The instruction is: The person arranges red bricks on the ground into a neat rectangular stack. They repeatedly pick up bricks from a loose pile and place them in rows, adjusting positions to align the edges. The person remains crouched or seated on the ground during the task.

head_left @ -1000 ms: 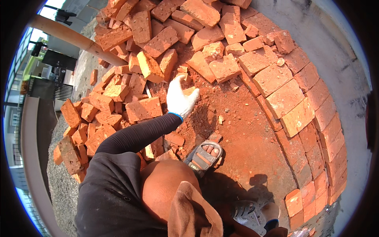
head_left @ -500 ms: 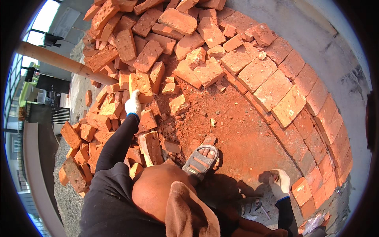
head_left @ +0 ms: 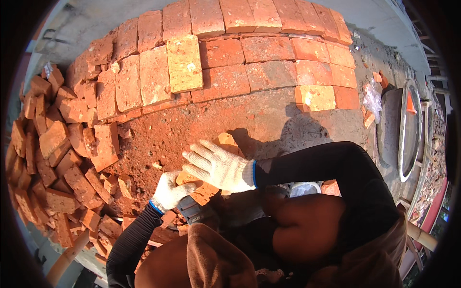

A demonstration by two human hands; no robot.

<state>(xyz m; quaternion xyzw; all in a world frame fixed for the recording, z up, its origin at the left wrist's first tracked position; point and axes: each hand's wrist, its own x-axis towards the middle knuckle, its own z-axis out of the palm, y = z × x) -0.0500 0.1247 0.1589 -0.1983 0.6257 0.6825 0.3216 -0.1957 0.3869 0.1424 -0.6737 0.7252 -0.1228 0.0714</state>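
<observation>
Evidently one orange brick point(head_left: 205, 193) is held between two gloved hands, just below the middle of my head view. I read its long axis as slanting from near left to far right; the middle is covered, so I take both visible ends as one piece. From the left hand point(head_left: 168, 192) it lies rightward and slightly forward, and that hand pinches its near end, thumb on top. The right hand point(head_left: 218, 168) lies across the middle, fingers straight and slightly parted; I can't see its thumb, so I cannot tell whether it grips.

Below them I make out one grey sandal point(head_left: 191, 211). Ahead stretches a long stack of laid bricks point(head_left: 225, 81), roughly ten along its far row, with one yellowish brick point(head_left: 185, 64) raised on top and one pale brick point(head_left: 315, 98) at its near edge. On my left, the loose pile point(head_left: 57, 139) overlaps too much to count. Far right, I count one pale-rimmed tub point(head_left: 408, 129) and one clear plastic scrap point(head_left: 372, 102).
</observation>
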